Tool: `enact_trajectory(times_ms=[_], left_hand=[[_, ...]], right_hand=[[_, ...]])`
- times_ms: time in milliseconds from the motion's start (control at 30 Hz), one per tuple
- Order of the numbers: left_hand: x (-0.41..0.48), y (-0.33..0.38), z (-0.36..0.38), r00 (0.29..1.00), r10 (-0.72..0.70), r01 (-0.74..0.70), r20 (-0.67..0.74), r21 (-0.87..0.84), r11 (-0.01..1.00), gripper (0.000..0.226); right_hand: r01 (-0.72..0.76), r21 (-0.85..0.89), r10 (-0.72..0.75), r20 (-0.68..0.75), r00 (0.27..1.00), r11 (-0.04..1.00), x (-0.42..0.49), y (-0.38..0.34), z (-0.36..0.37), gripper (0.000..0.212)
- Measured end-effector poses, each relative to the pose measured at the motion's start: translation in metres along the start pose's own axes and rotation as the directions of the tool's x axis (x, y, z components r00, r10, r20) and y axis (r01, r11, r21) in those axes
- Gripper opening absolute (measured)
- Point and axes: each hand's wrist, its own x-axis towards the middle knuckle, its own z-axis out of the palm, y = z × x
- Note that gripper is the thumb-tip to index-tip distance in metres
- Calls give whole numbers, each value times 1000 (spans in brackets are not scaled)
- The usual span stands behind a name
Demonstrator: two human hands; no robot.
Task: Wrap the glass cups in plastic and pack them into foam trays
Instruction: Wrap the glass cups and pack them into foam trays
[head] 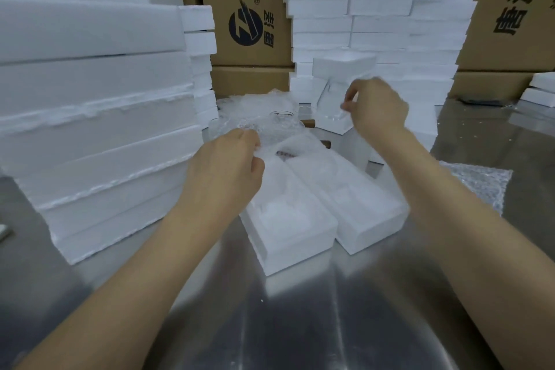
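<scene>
Two white foam trays lie side by side on the steel table: the left tray (288, 237) and the right tray (360, 210). My left hand (228, 171) pinches the edge of a clear bubble-wrap sheet (267, 126) over the far end of the left tray. A glass cup (282, 117) stands behind that sheet, partly veiled by it. My right hand (375, 108) is raised farther back and pinches a clear glass cup (330, 105) in front of a small foam block. The picture is blurred, so the wrap's outline is unclear.
A tall stack of foam slabs (96, 117) fills the left side. More foam trays (378, 15) are piled at the back right. Cardboard boxes (249, 18) stand behind. A bubble-wrap sheet (477, 183) lies at the right on the steel table (300, 309).
</scene>
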Motion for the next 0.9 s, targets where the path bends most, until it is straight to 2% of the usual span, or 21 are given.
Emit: enact_trajectory(times_ms=[67, 100, 167, 200, 300, 333, 367, 433, 467, 533, 600, 667, 767, 833, 900], left_hand=[[0, -2, 2, 1000, 2, -2, 23, 11, 1000, 23], [1, -4, 4, 1000, 2, -2, 30, -4, 1000, 23], [2, -6, 8, 999, -18, 21, 42, -68, 997, 25], [2, -7, 9, 998, -40, 45, 42, -124, 991, 24], [2, -6, 9, 990, -141, 135, 8, -338, 932, 13], [3, -6, 8, 985, -173, 156, -7, -398, 904, 12], [3, -7, 7, 981, -193, 161, -28, -443, 882, 13], [3, -3, 5, 977, -196, 130, -83, -494, 860, 16], [2, 0, 4, 976, -195, 116, -100, -522, 845, 20], [1, 6, 2, 974, -207, 116, -90, -589, 800, 26], [-1, 12, 0, 979, -189, 105, -77, -601, 792, 25], [-3, 17, -1, 987, -140, 69, -75, -591, 804, 15], [-5, 20, -3, 990, -111, 42, -85, -576, 816, 12], [-5, 21, -4, 989, -108, 31, -97, -584, 811, 9], [-5, 22, -3, 987, -109, 13, -120, -610, 792, 18]], right_hand=[[74, 212, -62, -61, 996, 974, -5, -4, -26, 8], [105, 386, -91, -53, 994, 917, -11, -5, -39, 9], [75, 742, -140, 25, 990, 666, -30, -9, -62, 13], [18, 852, -163, 80, 983, 523, -42, -9, -70, 13], [-209, 965, -321, 250, 914, 158, -73, -1, -79, 10], [-284, 954, -407, 299, 863, 99, -81, 2, -79, 9], [-326, 939, -492, 337, 803, 110, -88, 5, -80, 10], [-286, 912, -609, 410, 679, 295, -94, 7, -77, 14], [-239, 883, -617, 456, 641, 404, -95, 7, -75, 14], [-180, 807, -529, 519, 672, 563, -95, 5, -69, 13], [-174, 746, -403, 523, 751, 642, -92, 6, -64, 14], [-213, 722, -283, 500, 818, 659, -89, 10, -59, 13], [-300, 796, -173, 445, 879, 526, -85, 13, -57, 11], [-326, 845, -192, 435, 879, 425, -84, 11, -57, 12], [-314, 850, -228, 435, 871, 422, -86, 9, -55, 12]])
